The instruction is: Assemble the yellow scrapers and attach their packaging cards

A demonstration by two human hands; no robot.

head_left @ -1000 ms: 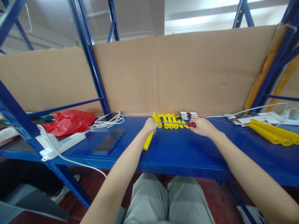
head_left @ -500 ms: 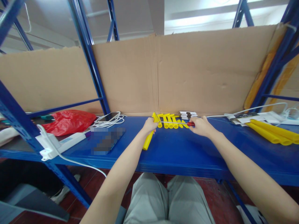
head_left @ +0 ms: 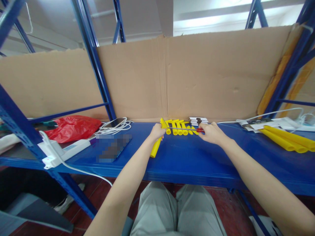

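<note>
My left hand (head_left: 158, 131) is closed around a yellow tube (head_left: 155, 149), which stands out above and below the fingers at a slant. A screwdriver (head_left: 198, 130) with a red handle and a long metal shaft lies level between my hands. Its handle is gripped in my right hand (head_left: 211, 132), and the shaft reaches to the yellow tube at my left fingers. Behind the shaft, several short yellow tubes (head_left: 180, 131) lie side by side on the blue shelf (head_left: 192, 160).
Longer yellow tubes (head_left: 287, 141) lie at the right. Small white and dark packets (head_left: 198, 120) sit against the cardboard (head_left: 221, 75). To the left are a red bag (head_left: 73, 127), coiled white cable (head_left: 123, 126), a power strip (head_left: 66, 152) and a blurred dark flat item (head_left: 114, 149).
The hands, tube and screwdriver have barely moved; the screwdriver handle sits very slightly further left. At the far left edge, a pale object has shifted a little.
</note>
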